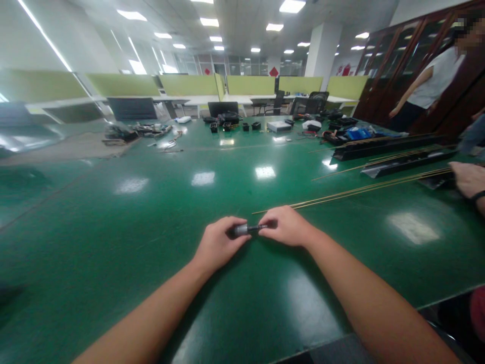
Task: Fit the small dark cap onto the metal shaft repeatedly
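A small grey-and-black cylinder [241, 230] lies level between my two hands, just over the green table [151, 263]. My left hand [222, 240] is closed round its wider grey body, with thumb and fingers on opposite sides. At the other side, my right hand [286, 226] pinches the thin dark end between thumb and forefinger. The cylinder's exact kind is too small to make out. Just beyond my right hand, thin brass-coloured rods [341, 193] stretch across the table to the right.
Dark metal channels [394, 161] with more rods lie at the right. Another person's hand [468, 179] rests near the rods' far end. A person [435, 86] stands by the cabinets. Several small black parts [227, 126] and a white box [279, 126] sit along the far edge.
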Demonstrator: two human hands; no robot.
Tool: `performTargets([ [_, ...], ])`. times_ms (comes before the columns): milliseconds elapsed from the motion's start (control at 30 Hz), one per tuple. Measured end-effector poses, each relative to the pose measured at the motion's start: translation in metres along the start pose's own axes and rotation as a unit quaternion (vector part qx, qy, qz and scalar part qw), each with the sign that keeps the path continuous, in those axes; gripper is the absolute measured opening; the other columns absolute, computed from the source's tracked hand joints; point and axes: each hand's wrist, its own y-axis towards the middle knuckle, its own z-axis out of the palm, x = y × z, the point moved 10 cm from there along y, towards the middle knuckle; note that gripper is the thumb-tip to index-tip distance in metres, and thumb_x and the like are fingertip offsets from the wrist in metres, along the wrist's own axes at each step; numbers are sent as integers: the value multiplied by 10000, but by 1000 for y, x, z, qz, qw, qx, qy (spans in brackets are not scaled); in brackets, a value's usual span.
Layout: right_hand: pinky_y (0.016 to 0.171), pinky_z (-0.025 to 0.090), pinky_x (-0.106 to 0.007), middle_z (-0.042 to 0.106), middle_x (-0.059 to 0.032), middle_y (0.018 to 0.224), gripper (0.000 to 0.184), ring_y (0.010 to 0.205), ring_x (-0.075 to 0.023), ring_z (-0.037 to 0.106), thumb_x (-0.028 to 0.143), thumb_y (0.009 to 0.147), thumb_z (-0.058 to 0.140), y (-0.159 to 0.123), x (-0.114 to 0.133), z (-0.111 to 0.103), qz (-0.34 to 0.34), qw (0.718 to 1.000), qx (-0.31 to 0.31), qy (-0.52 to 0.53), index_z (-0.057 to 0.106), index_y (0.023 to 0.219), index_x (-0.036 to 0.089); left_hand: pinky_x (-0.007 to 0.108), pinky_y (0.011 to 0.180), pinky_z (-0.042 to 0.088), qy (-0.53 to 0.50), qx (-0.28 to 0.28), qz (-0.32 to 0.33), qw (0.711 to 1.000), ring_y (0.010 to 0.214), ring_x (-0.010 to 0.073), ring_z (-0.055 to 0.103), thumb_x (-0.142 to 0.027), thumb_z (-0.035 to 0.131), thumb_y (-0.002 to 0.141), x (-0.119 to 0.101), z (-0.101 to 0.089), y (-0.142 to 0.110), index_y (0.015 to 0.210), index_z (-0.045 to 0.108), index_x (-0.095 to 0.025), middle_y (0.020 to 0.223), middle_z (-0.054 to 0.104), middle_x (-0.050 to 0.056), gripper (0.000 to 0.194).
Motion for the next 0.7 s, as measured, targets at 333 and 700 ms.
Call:
performTargets([
  [333,648,427,-239,738,-23,797,114,700,-136,628,263,775,734,-1,-7,-3,14,1000,-4,3,771,859,195,314,796,564,-7,-14,-4,1000,843,192,689,-291,762,748,5,-2,0,1012,702,-228,955,732,26,278],
  [700,671,439,-256,745,-18,801,122,712,-147,638,268,784,716,-3,-9,-2,30,999,9,-1,780,872,213,308,773,550,-14,-9,-11,1000,848,186,678,-257,771,742,4,-3,-2,1012,696,-237,960,722,16,282],
])
